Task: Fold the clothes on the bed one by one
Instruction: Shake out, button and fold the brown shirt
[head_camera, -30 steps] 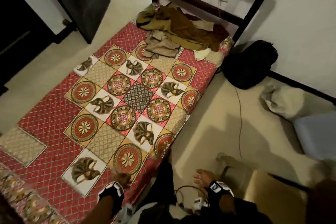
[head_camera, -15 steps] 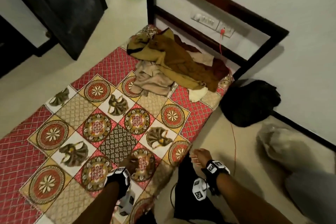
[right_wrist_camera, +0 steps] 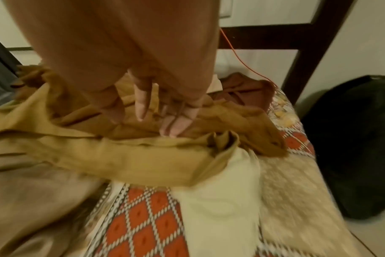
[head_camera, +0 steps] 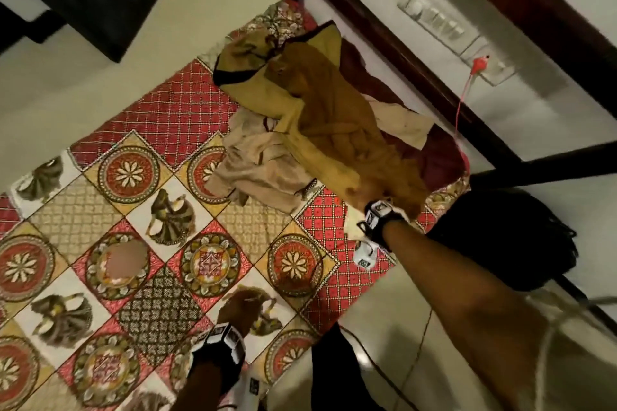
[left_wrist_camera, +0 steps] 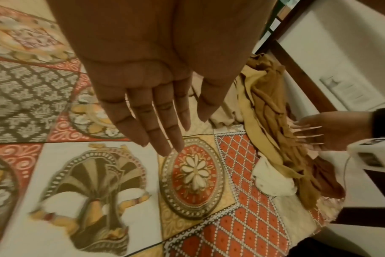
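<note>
Right hand (right_wrist_camera: 156, 107) has reached the clothes (head_camera: 334, 117); folding not begun.
Fingers extended onto brown cloth, grasping nothing; left hand (left_wrist_camera: 152, 107) flat, released, over the bed (head_camera: 160, 210).

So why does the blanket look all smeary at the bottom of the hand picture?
Right wrist view: the camera was moving, so the bedspread and white cloth streak, while the right hand by the mustard garment stays clearer. Left wrist view: sharper, though the left hand looks stretched by the wide lens. Head view: dim yellowish light, edges slightly soft.
</note>
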Motion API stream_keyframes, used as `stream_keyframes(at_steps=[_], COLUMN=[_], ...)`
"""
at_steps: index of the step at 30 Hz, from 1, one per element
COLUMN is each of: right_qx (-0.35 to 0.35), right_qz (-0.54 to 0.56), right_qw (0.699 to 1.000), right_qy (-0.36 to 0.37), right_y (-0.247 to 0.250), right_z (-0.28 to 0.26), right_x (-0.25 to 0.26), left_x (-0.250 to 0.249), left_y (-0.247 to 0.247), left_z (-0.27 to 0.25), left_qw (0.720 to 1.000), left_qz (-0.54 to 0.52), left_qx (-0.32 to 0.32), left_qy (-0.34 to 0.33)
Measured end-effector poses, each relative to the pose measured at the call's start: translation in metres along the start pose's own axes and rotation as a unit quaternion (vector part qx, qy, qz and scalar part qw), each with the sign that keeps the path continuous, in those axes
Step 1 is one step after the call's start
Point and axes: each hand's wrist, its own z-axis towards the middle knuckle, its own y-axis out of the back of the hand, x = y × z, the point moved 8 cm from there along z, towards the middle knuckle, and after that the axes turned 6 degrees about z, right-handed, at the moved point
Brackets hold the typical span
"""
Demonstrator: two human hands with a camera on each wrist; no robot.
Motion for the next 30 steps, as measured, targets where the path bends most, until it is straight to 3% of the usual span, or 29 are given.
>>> stream_keyframes(at_steps=[2, 4, 9, 13, 15, 17, 19, 21, 23, 25, 28, 30], right_qx=[-0.051, -0.054, -0.046, -0.022, -0.054, -0.043, 0.008, 0.059, 0.095, 0.127, 0.148, 0.18], right_qz=[0.007, -0.028, -0.064, -0.062, -0.026, 0.089, 0.222, 0.297, 0.336, 0.359, 0.365, 0.368], right_qw=[0.998, 0.997, 0.996, 0.996, 0.991, 0.977, 0.939, 0.897, 0.868, 0.837, 0.806, 0.79], right_qy=[0.034, 0.049, 0.037, 0.065, 0.118, 0.187, 0.262, 0.323, 0.354, 0.392, 0.443, 0.457], right_y=[0.043, 0.063, 0.052, 0.052, 0.063, 0.073, 0.084, 0.092, 0.097, 0.096, 0.087, 0.073], right_z=[0.021, 0.047, 0.089, 0.066, 0.031, -0.023, -0.103, -0.179, -0.252, -0.323, -0.416, -0.47], right_x=[0.031, 0.04, 0.019, 0.042, 0.073, 0.106, 0.138, 0.163, 0.184, 0.205, 0.228, 0.241], left_x=[-0.025, -0.056, -0.075, -0.094, -0.105, -0.116, -0.128, -0.133, -0.121, -0.097, -0.068, -0.058], left_y=[-0.015, -0.021, -0.034, -0.026, -0.011, 0.005, 0.02, 0.026, 0.029, 0.04, 0.069, 0.085], left_z=[0.011, 0.013, 0.016, -0.01, -0.027, -0.051, -0.083, -0.12, -0.155, -0.189, -0.249, -0.29], left_qw=[1.0, 1.0, 0.999, 0.996, 0.992, 0.986, 0.977, 0.971, 0.965, 0.959, 0.933, 0.908], left_qz=[-0.003, -0.014, 0.011, -0.021, -0.048, -0.082, -0.101, -0.104, -0.097, -0.08, -0.028, -0.052], left_qx=[0.023, 0.009, 0.006, -0.008, -0.033, -0.056, -0.072, -0.044, -0.014, -0.026, -0.101, -0.148], left_qy=[-0.006, -0.021, -0.04, -0.09, -0.115, -0.136, -0.172, -0.208, -0.244, -0.269, -0.344, -0.388])
